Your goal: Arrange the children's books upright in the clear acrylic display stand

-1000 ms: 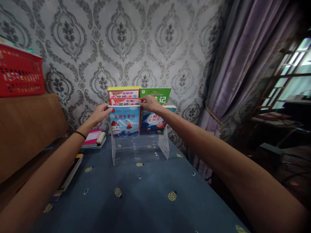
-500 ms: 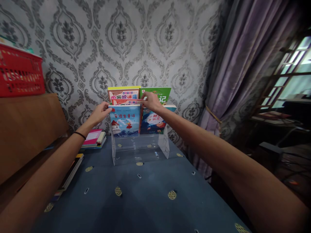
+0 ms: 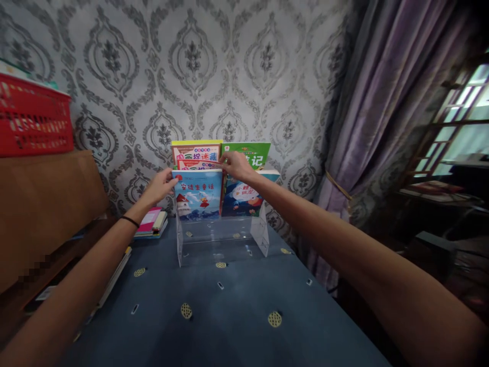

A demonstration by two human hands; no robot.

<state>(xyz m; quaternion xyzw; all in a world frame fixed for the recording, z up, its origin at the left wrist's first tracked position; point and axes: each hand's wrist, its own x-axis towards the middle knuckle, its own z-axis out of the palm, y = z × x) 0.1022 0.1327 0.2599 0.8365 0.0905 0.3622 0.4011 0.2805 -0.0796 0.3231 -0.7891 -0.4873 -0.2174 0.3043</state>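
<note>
A clear acrylic book stand point(image 3: 261, 232) on the table holds picture books in tiers. In its front row, a light-blue storybook point(image 3: 198, 199) stands left of a dark-blue storybook point(image 3: 240, 201). My left hand point(image 3: 161, 184) is closed at the light-blue storybook's upper left corner, thumb in front and fingers partly hidden behind. Just behind that storybook rises a red-edged picture book point(image 3: 190, 164); my right hand point(image 3: 237, 165) pinches its upper right corner. Farther back are a yellow-topped picture book point(image 3: 196, 143) and a green book point(image 3: 263, 153), the latter partly covered by my right hand.
Patterned dark-blue cloth point(image 3: 229, 326) covers the table. Left of the stand lies a stack of books point(image 3: 153, 224), with more books nearer me. A red basket point(image 3: 34, 117) rests on a brown box point(image 3: 46, 204). Purple curtain point(image 3: 344, 127) hangs at the right, behind the table edge.
The view has tilted slightly up, so everything sits a little lower in the picture. Both hands stay at the same book corners, with hardly any movement against the books.
</note>
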